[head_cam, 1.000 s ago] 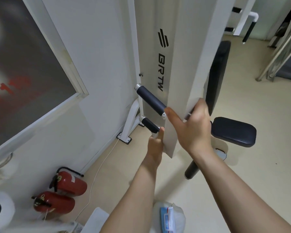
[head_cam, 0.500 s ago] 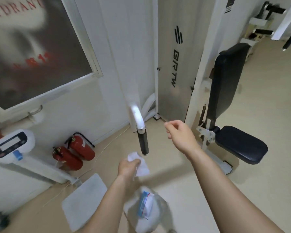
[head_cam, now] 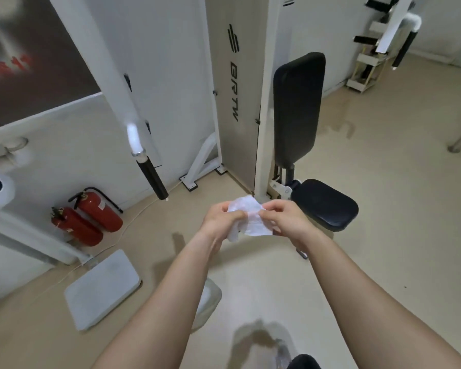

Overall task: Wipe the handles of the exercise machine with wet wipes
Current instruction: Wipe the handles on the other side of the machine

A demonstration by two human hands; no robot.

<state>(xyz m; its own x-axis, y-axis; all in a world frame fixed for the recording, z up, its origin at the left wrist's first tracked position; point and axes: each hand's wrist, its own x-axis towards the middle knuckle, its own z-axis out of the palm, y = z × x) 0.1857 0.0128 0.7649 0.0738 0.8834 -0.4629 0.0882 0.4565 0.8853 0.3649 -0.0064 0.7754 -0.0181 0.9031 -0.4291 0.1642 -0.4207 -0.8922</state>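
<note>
Both hands are meeting in the middle of the view, above the floor. The left hand is gripping one side of a crumpled white wet wipe, and the right hand is pinching the other side. The black handle of the exercise machine is hanging from a white arm, far left of the hands and well apart from the wipe. The black seat is sitting just right of the hands. Two red fire extinguishers are resting by the left wall.
</note>
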